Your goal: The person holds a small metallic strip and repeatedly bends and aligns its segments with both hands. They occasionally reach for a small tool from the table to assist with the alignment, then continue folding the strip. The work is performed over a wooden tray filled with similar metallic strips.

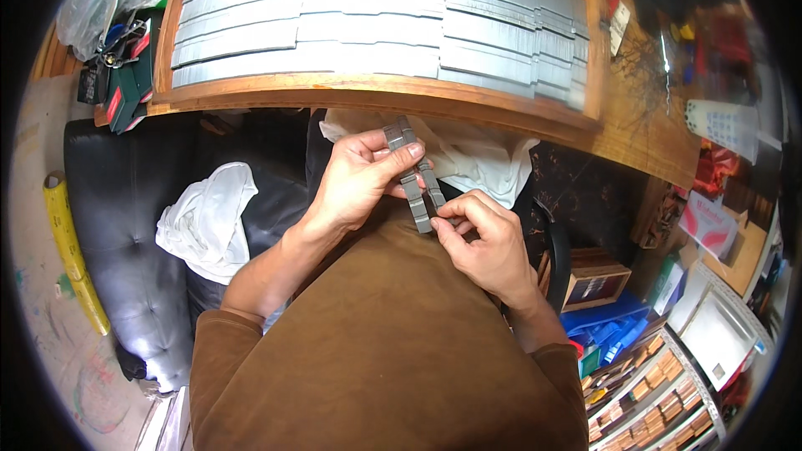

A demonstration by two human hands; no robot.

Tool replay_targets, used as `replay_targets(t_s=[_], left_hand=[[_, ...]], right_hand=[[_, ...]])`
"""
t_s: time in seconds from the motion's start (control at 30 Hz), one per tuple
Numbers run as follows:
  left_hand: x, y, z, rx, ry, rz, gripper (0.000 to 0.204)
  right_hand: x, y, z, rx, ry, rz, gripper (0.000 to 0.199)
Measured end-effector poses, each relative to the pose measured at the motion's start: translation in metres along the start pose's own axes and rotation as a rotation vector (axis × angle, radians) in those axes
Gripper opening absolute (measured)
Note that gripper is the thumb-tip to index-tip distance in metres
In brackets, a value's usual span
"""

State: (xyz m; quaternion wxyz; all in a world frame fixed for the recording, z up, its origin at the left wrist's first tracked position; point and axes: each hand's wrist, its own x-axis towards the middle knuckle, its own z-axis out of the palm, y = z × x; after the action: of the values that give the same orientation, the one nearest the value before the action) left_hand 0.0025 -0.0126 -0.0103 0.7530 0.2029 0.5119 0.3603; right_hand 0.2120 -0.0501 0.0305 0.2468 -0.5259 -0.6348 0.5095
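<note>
In front of my chest are two narrow grey segmented strips (413, 200), side by side and slanting, with a dark gap between their lower parts. Their exact kind is not clear. My left hand (347, 179) grips them near the upper end, its thumb pressed across the top. At the lower end, my right hand (489, 242) pinches a strip between thumb and forefinger, the other fingers curled. Beyond both hands lies a wooden tray (376, 88) full of overlapping rows of flat silver-grey strips (368, 25).
A black padded seat (125, 225) stands to the left, with a white cloth (209, 221) on it. Pale cloth (493, 167) hangs under the table edge. At right are a patterned cup (723, 124), a wooden box (597, 278) and a rack of small wooden pieces (660, 397).
</note>
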Motion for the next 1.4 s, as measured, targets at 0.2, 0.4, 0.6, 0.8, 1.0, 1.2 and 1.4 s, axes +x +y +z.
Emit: replay_targets(t_s=[0.2,0.4,0.6,0.8,1.0,1.2,1.4], left_hand=[[0.001,-0.003,0.0,0.012,0.028,0.034,0.021],[-0.002,-0.008,0.005,-0.004,0.085,0.092,0.02],[-0.004,-0.004,0.009,0.064,0.103,0.122,0.018],[-0.004,-0.009,0.004,0.105,0.082,0.167,0.017],[-0.001,-0.005,0.001,-0.13,0.016,0.051,0.016],[0.0,-0.003,-0.004,-0.283,-0.015,-0.06,0.019],[-0.005,0.002,0.001,-0.227,-0.046,-0.083,0.023]], right_hand=[[0.0,0.005,0.007,-0.088,0.075,-0.033,0.014],[0.005,0.008,0.008,-0.101,0.068,-0.06,0.014],[0.007,0.011,0.012,-0.068,0.088,0.004,0.015],[0.008,0.009,0.002,0.122,-0.008,0.178,0.015],[0.013,0.015,-0.009,0.17,-0.084,0.037,0.014],[0.013,0.016,-0.017,0.109,-0.157,-0.175,0.016],[0.005,0.016,-0.019,0.09,-0.228,-0.12,0.016]])
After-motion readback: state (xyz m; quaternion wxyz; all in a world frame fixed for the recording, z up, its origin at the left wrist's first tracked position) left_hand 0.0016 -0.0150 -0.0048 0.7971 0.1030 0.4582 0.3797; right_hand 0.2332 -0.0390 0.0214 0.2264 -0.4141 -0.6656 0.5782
